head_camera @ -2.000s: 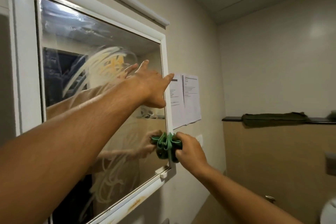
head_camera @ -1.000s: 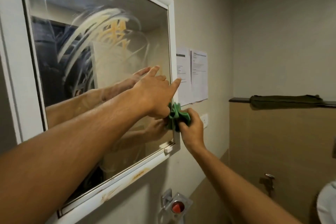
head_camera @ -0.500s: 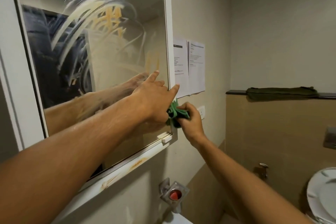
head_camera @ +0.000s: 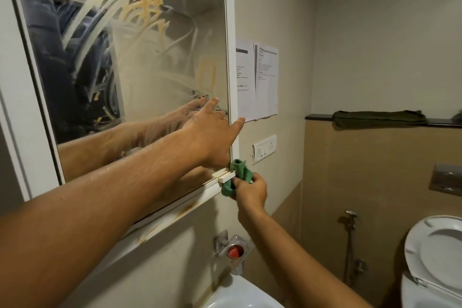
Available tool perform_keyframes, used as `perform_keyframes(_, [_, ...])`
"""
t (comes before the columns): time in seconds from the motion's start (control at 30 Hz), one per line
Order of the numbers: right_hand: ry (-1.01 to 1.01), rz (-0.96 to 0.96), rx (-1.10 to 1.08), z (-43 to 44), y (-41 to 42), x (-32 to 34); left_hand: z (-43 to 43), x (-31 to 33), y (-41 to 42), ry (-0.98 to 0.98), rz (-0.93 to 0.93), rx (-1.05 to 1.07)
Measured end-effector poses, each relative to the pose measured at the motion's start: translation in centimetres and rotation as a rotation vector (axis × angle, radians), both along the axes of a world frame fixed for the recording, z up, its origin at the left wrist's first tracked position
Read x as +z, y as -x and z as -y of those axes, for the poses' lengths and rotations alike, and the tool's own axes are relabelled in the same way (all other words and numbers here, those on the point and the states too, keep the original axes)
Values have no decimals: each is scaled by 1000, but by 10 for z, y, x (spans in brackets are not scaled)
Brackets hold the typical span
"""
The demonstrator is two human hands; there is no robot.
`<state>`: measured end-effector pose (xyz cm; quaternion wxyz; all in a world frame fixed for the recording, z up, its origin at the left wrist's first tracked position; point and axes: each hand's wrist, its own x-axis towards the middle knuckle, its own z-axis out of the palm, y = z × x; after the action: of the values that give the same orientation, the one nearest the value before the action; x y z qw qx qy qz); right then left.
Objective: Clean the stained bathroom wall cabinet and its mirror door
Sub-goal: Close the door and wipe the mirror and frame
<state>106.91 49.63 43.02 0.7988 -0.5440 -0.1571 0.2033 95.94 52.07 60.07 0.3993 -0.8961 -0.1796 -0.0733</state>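
Right hand [head_camera: 250, 191] is clamping the cloth [head_camera: 240, 171], sliding it down onto the handle [head_camera: 223, 176]; left hand [head_camera: 212, 137], fingers straight, is bracing the mirror [head_camera: 75, 87] above the handle, its smears [head_camera: 147, 7] still waiting.

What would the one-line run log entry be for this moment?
left hand: open, against smeared mirror door | right hand: grips crumpled green cloth at white plastic handle | glass: yellowish streaks
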Motion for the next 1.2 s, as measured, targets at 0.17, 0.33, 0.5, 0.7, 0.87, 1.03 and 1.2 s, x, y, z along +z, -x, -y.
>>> perform_keyframes(0.17, [71, -149, 373, 25, 16, -7, -3, 6, 2, 18, 9, -10])
perform_keyframes(0.33, [-21, -257, 96, 22, -28, 13, -5, 9, 8, 53, 11, -21])
perform_keyframes(0.5, [44, -266, 47, 1, -8, 18, -7, 7, 7, 33, 11, -25])
perform_keyframes(0.7, [97, -268, 280, 26, 3, 7, -8, 8, 2, 23, 34, -27])
perform_keyframes(0.87, [46, -185, 45, 14, -18, 25, -11, 8, 6, 44, 51, -43])
perform_keyframes(1.03, [55, -297, 180, 10, 13, 15, -15, 9, 1, 28, 43, -45])
perform_keyframes(1.2, [98, -170, 591, 45, 29, 11, -9, 10, 0, 21, 32, -25])
